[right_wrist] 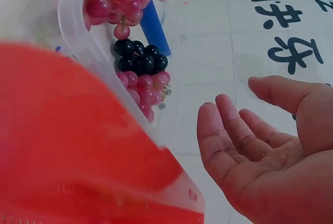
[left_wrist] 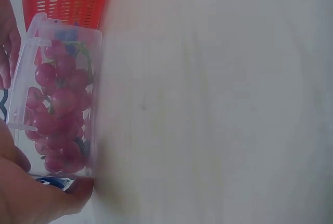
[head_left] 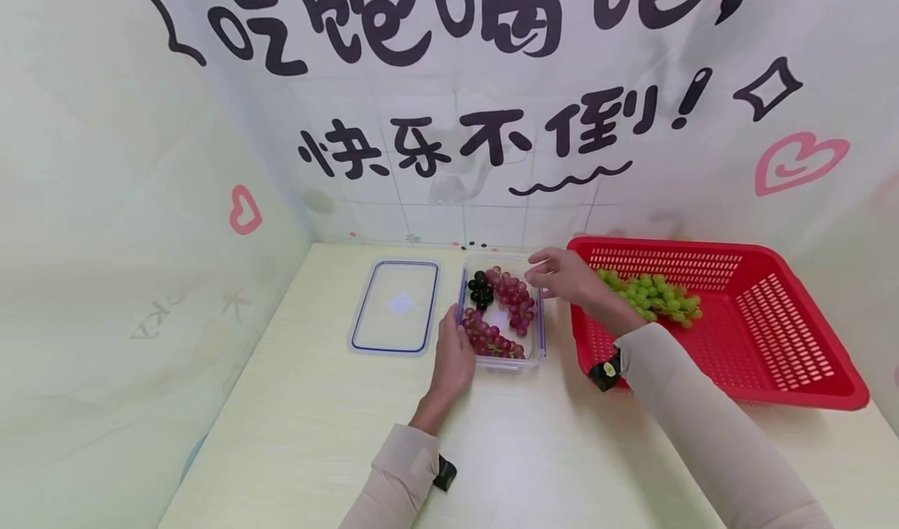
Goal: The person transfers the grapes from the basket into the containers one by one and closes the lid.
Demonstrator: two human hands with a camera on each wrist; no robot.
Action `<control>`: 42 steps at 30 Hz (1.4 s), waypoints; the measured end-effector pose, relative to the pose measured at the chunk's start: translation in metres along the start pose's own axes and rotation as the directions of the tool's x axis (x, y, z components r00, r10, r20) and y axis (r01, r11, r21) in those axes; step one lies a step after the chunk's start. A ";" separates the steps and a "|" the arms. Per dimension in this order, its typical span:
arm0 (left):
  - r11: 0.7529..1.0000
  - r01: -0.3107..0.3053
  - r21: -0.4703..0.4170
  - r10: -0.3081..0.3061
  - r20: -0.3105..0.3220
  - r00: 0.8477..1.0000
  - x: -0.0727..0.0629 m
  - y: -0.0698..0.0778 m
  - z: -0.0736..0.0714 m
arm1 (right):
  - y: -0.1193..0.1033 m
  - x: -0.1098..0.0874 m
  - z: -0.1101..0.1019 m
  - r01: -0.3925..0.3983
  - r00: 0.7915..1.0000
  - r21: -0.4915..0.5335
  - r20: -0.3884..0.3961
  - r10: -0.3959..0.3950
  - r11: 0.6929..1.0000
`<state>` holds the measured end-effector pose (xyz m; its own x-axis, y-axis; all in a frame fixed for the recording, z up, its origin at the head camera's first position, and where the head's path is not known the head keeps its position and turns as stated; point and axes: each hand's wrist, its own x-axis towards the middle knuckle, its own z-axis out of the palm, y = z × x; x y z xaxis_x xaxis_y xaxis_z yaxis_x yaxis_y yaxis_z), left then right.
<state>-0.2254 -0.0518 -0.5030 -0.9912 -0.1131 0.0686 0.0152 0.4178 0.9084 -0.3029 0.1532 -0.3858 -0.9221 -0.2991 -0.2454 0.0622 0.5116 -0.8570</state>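
Observation:
A clear plastic container (head_left: 502, 363) stands on the table with two bunches of red grapes (head_left: 518, 303) and a small cluster of black grapes (head_left: 481, 290) inside. My left hand (head_left: 453, 355) holds the container at its left side near the front corner, its digits against the wall and rim in the left wrist view. Over the container's right rim hovers my right hand (head_left: 562, 277), holding nothing. Its fingers (right_wrist: 210, 135) are loosely bent and spread from the thumb in the right wrist view. Green grapes (head_left: 653, 295) lie in a red basket (head_left: 765, 334) to the right.
A clear lid with a blue seal (head_left: 396, 306) lies flat on the table (head_left: 302, 420), left of the container. Behind the table hangs a white printed sheet (head_left: 449, 100) with large black characters. The basket's left edge stands close to the container, under the right forearm.

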 end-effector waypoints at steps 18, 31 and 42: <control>1.000 0.001 -0.003 -0.001 -0.004 1.000 -0.001 0.000 -0.001 | 0.008 -0.010 -0.046 -0.041 0.996 -0.092 -0.083 0.033 0.995; 1.000 -0.005 0.010 0.005 0.000 1.000 -0.001 0.000 -0.002 | 0.024 -0.016 -0.071 -0.098 0.991 -0.083 -0.096 0.090 0.992; 1.000 0.010 0.019 -0.010 0.003 1.000 -0.002 0.002 -0.002 | 0.039 -0.016 -0.080 -0.110 0.991 -0.157 -0.088 0.097 0.981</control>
<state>-0.2233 -0.0531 -0.5006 -0.9918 -0.1142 0.0578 0.0026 0.4334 0.9012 -0.3159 0.2423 -0.3792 -0.9417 -0.1760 -0.2869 0.1027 0.6614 -0.7430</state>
